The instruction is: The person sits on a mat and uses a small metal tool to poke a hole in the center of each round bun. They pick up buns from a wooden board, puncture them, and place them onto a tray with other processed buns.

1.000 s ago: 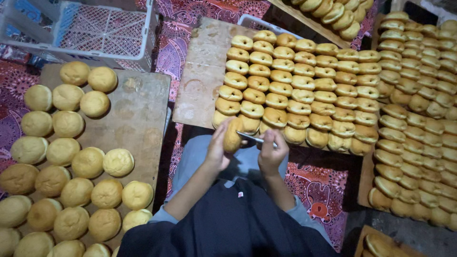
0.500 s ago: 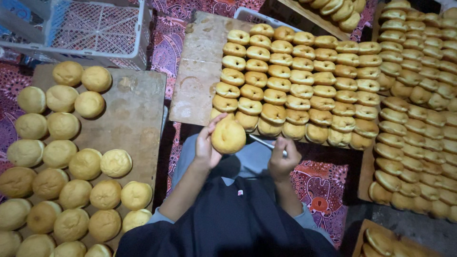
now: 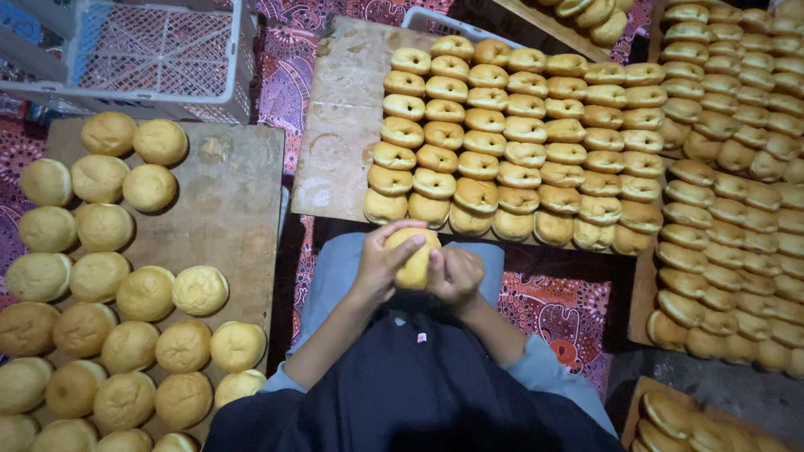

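Observation:
A round golden bun point(image 3: 416, 261) is held over my lap, just in front of the middle wooden board point(image 3: 343, 125). My left hand point(image 3: 378, 261) wraps its left side, with the fingers over the top. My right hand point(image 3: 456, 273) is closed and pressed against the bun's right side. The thin knife it held a moment ago is hidden between hand and bun. Rows of split buns point(image 3: 519, 151) cover the right part of that board, close beyond my hands.
A second wooden board point(image 3: 243, 192) on my left carries several whole round buns point(image 3: 100, 276). A pale plastic crate point(image 3: 151, 50) stands at the far left. Dense rows of split buns point(image 3: 737, 167) fill the right side. Patterned red cloth point(image 3: 553, 310) lies underneath.
My left hand brought the bun down and in toward my lap. My right hand, with the thin knife, moved left to meet it, and both hands now close around the bun.

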